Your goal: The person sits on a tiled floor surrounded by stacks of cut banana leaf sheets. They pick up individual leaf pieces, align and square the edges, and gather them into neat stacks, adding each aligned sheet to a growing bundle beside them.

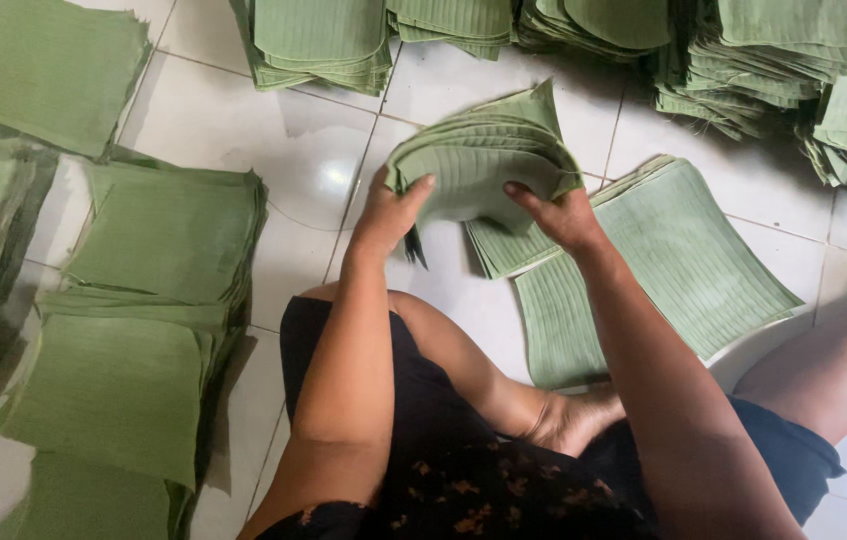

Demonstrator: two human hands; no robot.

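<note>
two hands — left hand (pixel 389 212), right hand (pixel 559 215) — each grip closed on one leaf bundle (pixel 479 160).

There are no packages, labels, signs or screens to see here; nothing in the view from the head camera carries a wrapper, a tag or a display.

A bent leaf bundle (pixel 484 155) is hanging between both hands above the floor (pixel 244 130), leaf sheets (pixel 664 260) lying right, stacks (pixel 134 330) sitting left, more piles (pixel 744 60) lining behind.
</note>
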